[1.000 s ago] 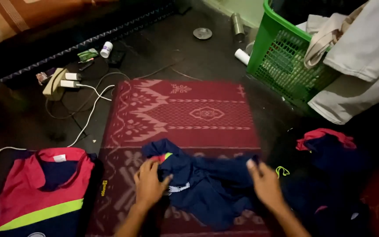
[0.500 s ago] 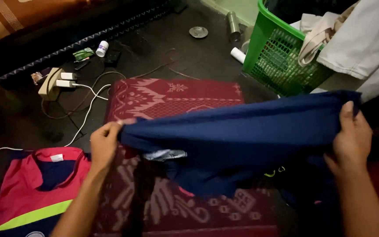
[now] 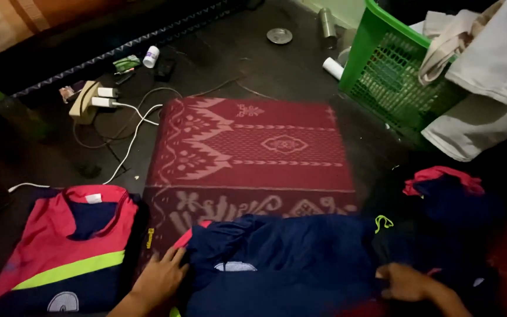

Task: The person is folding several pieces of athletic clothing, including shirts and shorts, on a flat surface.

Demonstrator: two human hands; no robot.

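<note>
A navy blue shirt (image 3: 289, 258) lies spread on the near end of a dark red patterned mat (image 3: 247, 147). My left hand (image 3: 159, 279) rests flat at the shirt's left edge, fingers on the cloth beside a red trim. My right hand (image 3: 409, 282) presses on the shirt's right side, fingers curled over the fabric. A folded red and navy shirt with a yellow-green stripe (image 3: 66, 246) lies to the left of my left hand.
A green laundry basket (image 3: 388, 76) with pale cloths (image 3: 488, 64) draped over it stands at the back right. A crumpled red and navy garment (image 3: 447, 191) lies at the right. A power strip with white cables (image 3: 89, 100), small bottles and a metal lid sit on the dark floor.
The navy shirt, held stretched in the air half a second ago, now lies flat on the mat. Both hands have come down to its lower corners.
</note>
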